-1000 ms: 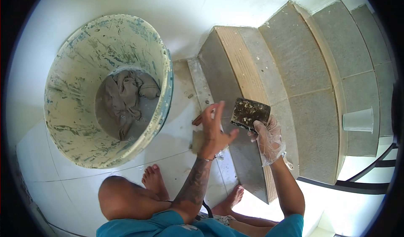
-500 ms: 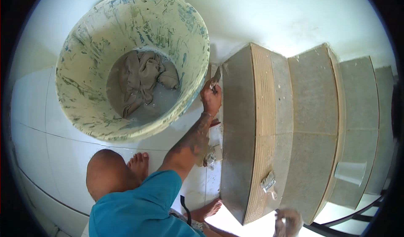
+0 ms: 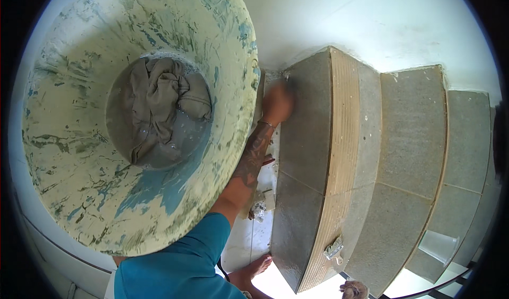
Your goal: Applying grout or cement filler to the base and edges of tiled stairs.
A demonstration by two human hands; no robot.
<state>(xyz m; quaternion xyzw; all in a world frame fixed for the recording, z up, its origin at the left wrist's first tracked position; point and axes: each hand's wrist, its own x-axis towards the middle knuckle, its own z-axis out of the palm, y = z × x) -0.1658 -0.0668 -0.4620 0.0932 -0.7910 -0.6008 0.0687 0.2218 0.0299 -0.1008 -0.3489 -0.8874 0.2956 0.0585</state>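
My left hand (image 3: 278, 105) reaches past the bucket to the far end of the lowest stair riser (image 3: 302, 134). It is smeared by motion. Closed in it is what looks like a small putty knife, its grey blade only a dark blur against the tile. My right hand (image 3: 354, 289) shows at the bottom edge beside the stairs, fingers curled and dirty; what it holds, if anything, is hidden. A big cream bucket (image 3: 74, 193), streaked with green and blue, stands left of my left forearm. Inside, a soaked grey cloth (image 3: 159, 97) lies in murky water.
On the lowest tread lies a cement-caked brush (image 3: 334, 248). A clear plastic tub (image 3: 439, 247) rests on a higher step. Rubble bits (image 3: 260, 209) and a dark red piece (image 3: 269, 160) litter the white floor by the riser. A white wall (image 3: 371, 18) borders the stairs.
My left hand has shifted right, from beside the bucket's rim onto the riser's far end, and is now blurred. The bucket fills more of the view. My right hand sits lower in the picture.
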